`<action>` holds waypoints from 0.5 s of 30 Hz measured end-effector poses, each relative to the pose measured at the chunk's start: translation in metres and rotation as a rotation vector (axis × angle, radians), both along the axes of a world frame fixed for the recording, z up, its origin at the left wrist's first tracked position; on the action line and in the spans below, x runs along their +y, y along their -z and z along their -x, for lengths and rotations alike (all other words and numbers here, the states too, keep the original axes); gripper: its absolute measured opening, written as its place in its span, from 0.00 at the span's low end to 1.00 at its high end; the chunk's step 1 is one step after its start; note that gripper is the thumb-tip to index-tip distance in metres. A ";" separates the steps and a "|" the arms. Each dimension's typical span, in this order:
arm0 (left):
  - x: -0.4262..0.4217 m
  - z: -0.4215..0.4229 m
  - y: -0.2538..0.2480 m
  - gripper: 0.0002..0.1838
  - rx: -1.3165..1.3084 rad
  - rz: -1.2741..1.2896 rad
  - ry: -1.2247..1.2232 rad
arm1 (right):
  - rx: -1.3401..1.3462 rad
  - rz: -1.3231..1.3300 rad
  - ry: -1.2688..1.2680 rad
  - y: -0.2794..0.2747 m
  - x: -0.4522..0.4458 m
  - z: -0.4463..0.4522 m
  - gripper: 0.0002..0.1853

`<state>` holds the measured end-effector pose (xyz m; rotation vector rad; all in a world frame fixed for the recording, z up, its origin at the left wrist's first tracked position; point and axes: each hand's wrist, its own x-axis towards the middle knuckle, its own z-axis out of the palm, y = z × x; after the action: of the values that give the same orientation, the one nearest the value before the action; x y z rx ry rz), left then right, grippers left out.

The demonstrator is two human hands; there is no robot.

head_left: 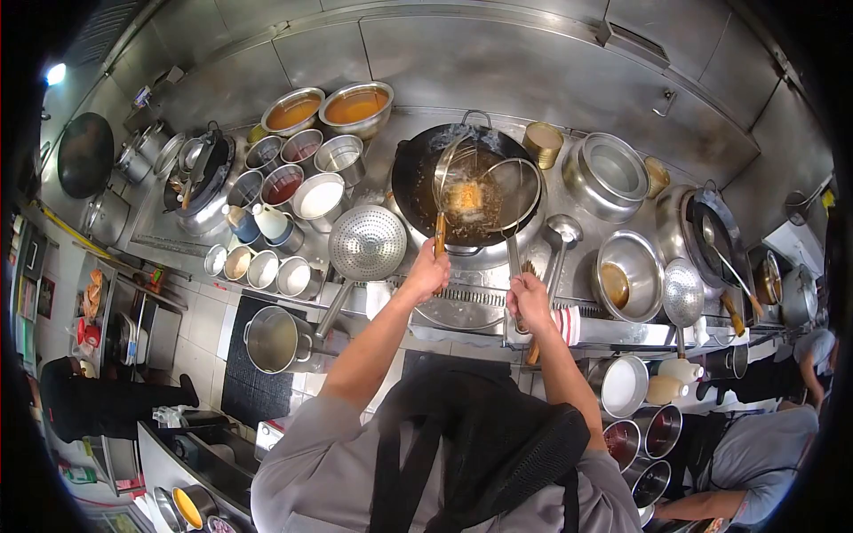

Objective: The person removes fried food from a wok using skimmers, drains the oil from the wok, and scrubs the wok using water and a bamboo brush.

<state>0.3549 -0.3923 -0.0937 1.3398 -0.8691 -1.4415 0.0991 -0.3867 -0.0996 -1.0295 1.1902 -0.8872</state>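
My left hand (pixel 428 271) is closed around the wooden handle of a wire skimmer (pixel 441 222), whose wire head is over the black wok (pixel 410 191). My right hand (pixel 530 302) grips the metal handle of a round mesh strainer (pixel 517 188) at the wok's right side. Golden, bubbling food (pixel 465 197) is in dark oil at the middle of the wok, between the two tools. Whether either tool touches the food I cannot tell. A ladle (pixel 564 233) rests to the right of my right hand.
Left of the wok lies a perforated skimmer (pixel 367 242), near several seasoning pots (pixel 320 195). Two bowls of orange liquid (pixel 357 107) stand behind. A steel bowl (pixel 629 275) and stacked pots (pixel 613 178) are at right. Other people (pixel 755 453) stand to the right and left.
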 end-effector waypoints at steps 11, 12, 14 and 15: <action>-0.001 -0.004 0.038 0.28 -0.640 0.204 -0.073 | -0.191 -0.112 0.054 -0.003 0.010 -0.009 0.05; 0.006 0.004 0.006 0.25 -0.359 0.063 -0.054 | -0.172 -0.104 0.051 -0.007 0.012 -0.012 0.06; 0.006 0.005 -0.010 0.20 0.066 -0.071 -0.043 | -0.131 -0.085 0.037 -0.016 0.015 -0.018 0.06; 0.001 0.002 -0.008 0.17 0.209 -0.065 -0.046 | -0.084 -0.052 0.032 -0.019 0.015 -0.020 0.07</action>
<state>0.3532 -0.3917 -0.0858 1.2229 -0.6559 -1.5533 0.1191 -0.3720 -0.0810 -0.9254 1.1561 -0.9112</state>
